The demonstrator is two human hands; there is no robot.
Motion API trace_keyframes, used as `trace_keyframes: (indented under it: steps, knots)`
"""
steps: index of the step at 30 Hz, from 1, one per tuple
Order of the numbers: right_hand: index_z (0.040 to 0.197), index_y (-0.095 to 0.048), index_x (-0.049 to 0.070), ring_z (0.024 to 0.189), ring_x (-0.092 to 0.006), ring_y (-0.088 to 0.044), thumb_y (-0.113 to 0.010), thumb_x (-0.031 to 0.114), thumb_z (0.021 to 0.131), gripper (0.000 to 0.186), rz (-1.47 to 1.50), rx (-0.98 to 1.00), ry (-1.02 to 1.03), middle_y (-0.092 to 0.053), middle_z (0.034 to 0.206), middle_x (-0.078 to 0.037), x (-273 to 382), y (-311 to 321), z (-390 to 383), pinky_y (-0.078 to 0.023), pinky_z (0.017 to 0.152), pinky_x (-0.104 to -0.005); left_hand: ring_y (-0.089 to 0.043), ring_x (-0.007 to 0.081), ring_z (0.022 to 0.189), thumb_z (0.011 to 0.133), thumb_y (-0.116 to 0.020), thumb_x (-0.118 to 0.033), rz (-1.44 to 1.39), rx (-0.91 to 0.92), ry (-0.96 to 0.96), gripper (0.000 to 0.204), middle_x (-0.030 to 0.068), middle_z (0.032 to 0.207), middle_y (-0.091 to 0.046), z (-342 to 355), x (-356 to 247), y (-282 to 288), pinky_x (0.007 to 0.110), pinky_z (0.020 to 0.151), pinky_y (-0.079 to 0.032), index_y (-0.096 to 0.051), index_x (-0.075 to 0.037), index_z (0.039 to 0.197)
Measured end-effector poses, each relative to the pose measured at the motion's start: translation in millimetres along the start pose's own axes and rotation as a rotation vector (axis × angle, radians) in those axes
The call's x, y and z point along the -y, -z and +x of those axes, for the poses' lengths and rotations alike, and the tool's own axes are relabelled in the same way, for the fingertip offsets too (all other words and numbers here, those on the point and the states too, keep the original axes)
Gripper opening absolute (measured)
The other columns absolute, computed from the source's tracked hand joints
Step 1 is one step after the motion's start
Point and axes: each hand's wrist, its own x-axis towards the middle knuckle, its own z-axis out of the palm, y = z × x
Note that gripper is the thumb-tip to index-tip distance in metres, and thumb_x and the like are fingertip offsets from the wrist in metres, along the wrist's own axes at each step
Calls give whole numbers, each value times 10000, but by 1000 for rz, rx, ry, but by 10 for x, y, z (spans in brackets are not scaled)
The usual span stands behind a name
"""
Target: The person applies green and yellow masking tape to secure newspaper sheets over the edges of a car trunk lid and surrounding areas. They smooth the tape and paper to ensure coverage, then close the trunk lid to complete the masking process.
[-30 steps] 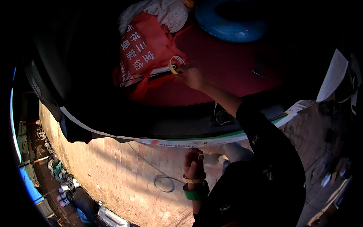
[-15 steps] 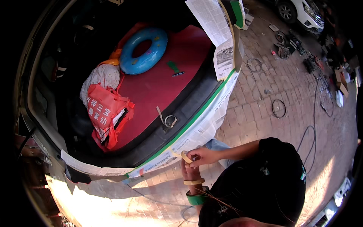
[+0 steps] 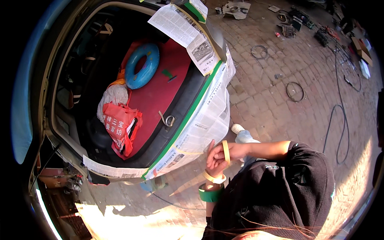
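Observation:
My right hand (image 3: 237, 151) comes in from the right, with a narrow cream roll of masking tape (image 3: 226, 153) standing upright around or against its fingers. Its curled fingers overlap my left hand (image 3: 215, 170), so which fingers touch the roll is partly hidden. One finger of my left hand appears stretched upward, empty as far as I can see. A second cream tape roll (image 3: 214, 177) circles my left wrist, and below it a wider green tape roll (image 3: 211, 194) sits on the forearm. Beside both hands is the car's rear bumper, covered with taped newspaper (image 3: 206, 124).
Green tape (image 3: 182, 124) lines the open trunk's edge. Inside lie a blue swim ring (image 3: 138, 80), a red bag (image 3: 118, 120) and a metal-looking ring with a strap (image 3: 169, 121). On the brick floor (image 3: 264, 112) are a black hose (image 3: 334, 136), coiled wires and scattered parts.
My view has shifted, showing more of the car's left side. The held tape roll has gone from a pinch at my left fingertips to upright at my right hand's fingers. My hands now overlap more.

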Motion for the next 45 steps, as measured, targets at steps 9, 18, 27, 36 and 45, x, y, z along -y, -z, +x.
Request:
trace_keyframes:
  steps: [9,18,27,36,45]
  knots:
    - [1141,-572,-3,1011,-176,-608,-491,98,959,224,-351,82,168,-632,1080,-89,705,110,8,-469,891,-321,-363,247,1318,772,-701,-229,24,323,54,854,155,1454,-333,750,52,-701,377,1055,-337,-228,-19,1453]
    - [1041,-621,-5,920,-157,-630,-529,98,931,177,-756,-362,380,-668,961,-86,2012,1287,-426,-480,858,-292,-385,268,1307,929,-567,-184,45,476,218,599,185,1410,-388,2127,265,-1445,375,1090,-295,-287,39,1408]
    - [1227,-518,-5,1093,-269,-559,-546,111,909,340,-966,-1049,710,-579,1193,-157,3327,3116,0,-429,941,-351,-487,266,1226,925,-561,-94,265,263,255,551,174,1292,-511,3400,136,-2122,377,1029,-386,-303,31,1395]
    - [1411,-240,-59,1335,-385,-296,-497,252,942,619,-1061,-1282,663,-292,1437,-248,3423,3714,852,-251,1098,-441,-582,144,895,936,-497,-84,349,-88,293,301,101,1034,-633,3550,-224,-1871,267,833,-454,-555,4,1218]
    - [1394,-309,-46,1310,-380,-291,-463,262,955,558,-1024,-1445,666,-306,1423,-230,3681,3950,1056,-234,1097,-437,-580,132,906,931,-507,-97,411,-108,148,287,89,1035,-632,3845,-435,-1368,259,813,-450,-571,5,1192]
